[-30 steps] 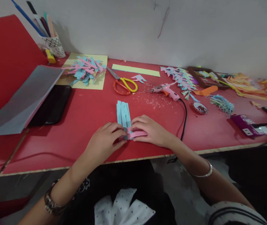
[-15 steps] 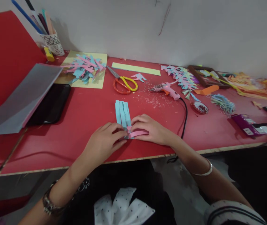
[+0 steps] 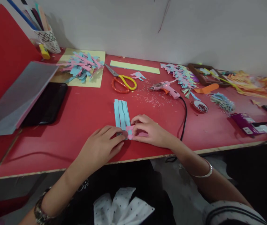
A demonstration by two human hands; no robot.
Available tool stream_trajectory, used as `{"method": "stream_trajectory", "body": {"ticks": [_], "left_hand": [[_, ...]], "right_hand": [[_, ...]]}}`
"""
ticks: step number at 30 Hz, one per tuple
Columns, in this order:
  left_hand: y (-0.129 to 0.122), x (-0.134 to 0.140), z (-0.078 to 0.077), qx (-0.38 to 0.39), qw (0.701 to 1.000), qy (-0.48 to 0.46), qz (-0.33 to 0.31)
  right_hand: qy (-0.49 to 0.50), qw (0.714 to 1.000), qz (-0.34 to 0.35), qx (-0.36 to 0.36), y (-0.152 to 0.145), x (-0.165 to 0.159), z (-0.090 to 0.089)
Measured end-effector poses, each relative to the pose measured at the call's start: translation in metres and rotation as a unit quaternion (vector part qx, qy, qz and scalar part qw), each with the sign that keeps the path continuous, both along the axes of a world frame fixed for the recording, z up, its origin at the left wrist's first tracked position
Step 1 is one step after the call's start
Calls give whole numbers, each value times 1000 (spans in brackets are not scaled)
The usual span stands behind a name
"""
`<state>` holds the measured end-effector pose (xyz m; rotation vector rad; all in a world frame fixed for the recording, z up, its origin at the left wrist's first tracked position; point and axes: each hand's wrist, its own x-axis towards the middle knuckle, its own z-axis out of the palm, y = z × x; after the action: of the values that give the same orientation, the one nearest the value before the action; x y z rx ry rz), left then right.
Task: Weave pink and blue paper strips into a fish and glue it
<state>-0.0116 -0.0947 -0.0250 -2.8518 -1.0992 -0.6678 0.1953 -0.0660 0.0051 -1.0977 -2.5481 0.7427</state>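
Several light blue paper strips [image 3: 122,113] lie side by side near the table's front edge, pointing away from me. Pink paper strips [image 3: 130,127] cross them at their near end, over some and under others. My left hand [image 3: 104,142] has its fingers closed on the left side of the woven blue and pink part. From the right, my right hand [image 3: 151,131] pinches a pink strip, whose tail shows under the palm. My fingers hide part of the weave.
Scissors [image 3: 124,83] lie beyond the strips, and a pink glue gun [image 3: 165,88] with a black cord is at the right. Cut paper strips [image 3: 83,67] are piled on yellow paper. A black phone [image 3: 46,104] and purple power box [image 3: 247,125] flank my hands.
The pink strip that arched up between my hands now lies lower, mostly under my right fingers. My left hand has shifted slightly left, and the view has turned a little.
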Motion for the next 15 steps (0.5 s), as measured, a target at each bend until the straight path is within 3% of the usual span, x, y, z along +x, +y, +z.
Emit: {"method": "stream_trajectory", "body": {"ticks": [6,15], "left_hand": [[-2,-4,1,-27,999,6,-24],[-1,-6,5,2,998,32,-61]], "right_hand": [[-23,999,7,22,0,0,-4],[-15,999,47,18,5,5,-7]]}}
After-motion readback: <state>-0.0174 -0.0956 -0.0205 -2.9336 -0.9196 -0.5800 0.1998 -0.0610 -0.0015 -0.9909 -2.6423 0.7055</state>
